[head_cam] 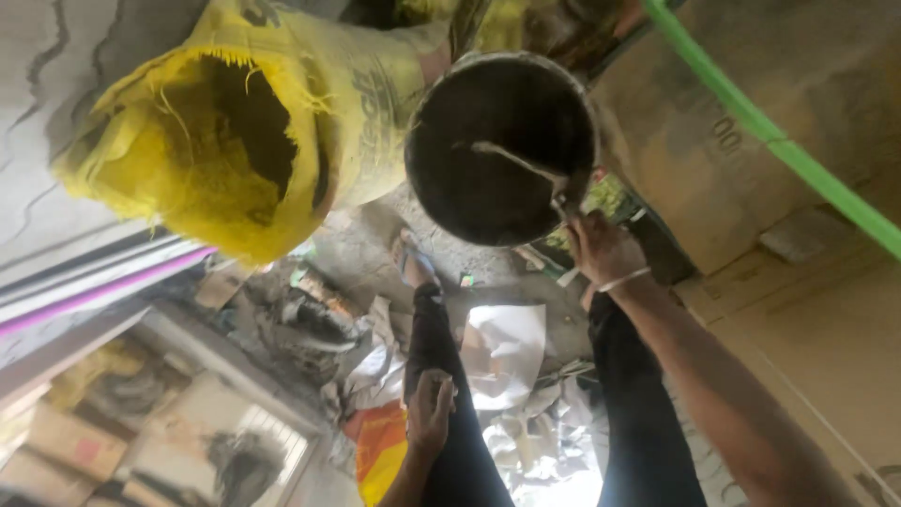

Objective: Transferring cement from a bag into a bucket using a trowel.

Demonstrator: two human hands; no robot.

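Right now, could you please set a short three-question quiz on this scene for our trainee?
1. True or false: the right hand grips the rim of the dark round bucket.
2. Where does the left hand rest? A) on the person's dark-clad leg B) inside the yellow sack C) on the green pipe
3. Is the yellow sack's mouth open or tied shut?

Key: 1 true; 2 A; 3 open, with a frayed edge.
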